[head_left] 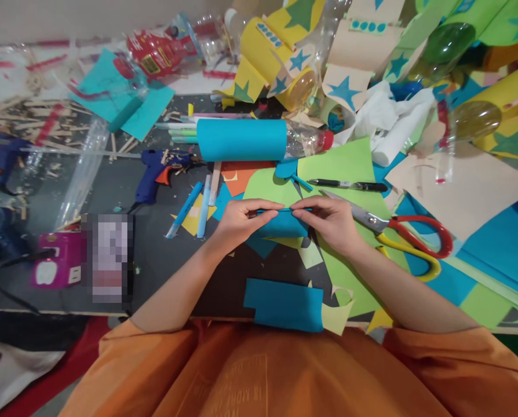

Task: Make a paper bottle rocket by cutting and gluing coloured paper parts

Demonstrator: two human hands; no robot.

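Two sleeves (124, 350): soft, creased orange cloth, nearest to me on the feed, with bare forearms reaching over the table (224, 289), which is flat and dark grey.
Near-edge card (287, 307): smooth, matte blue, roughly oblong with a notched corner, touching a pale scrap (337, 315).
Hands: I see the left hand (245, 223) and right hand (331, 223) almost meeting, thumbs and fingertips pinching a slender blue edge.
Blue paper (286, 210): held level between the fingertips, above the middle of the table; I cannot tell whether this edge belongs to the blue sheet (285, 227) showing just below it.
Scissors (374, 220): smooth metal blades, one red loop and one yellow, lying beside the right hand over light-green sheets.
Markers (185, 209): slim blue plastic tubes, left of the left hand.
Pen (350, 185): thin, dark barrel, just beyond the right hand.
Glue gun (148, 182): rigid blue plastic, curved orange trigger, farther left.
Wrapped bottle (241, 140): on its side beyond the hands, a blue paper cylinder around clear plastic, red cap rightward.
Far clutter: I make out a glossy red bottle (159, 55), splintery wooden sticks (19, 113) and yellow paper (259, 52) bearing stars.
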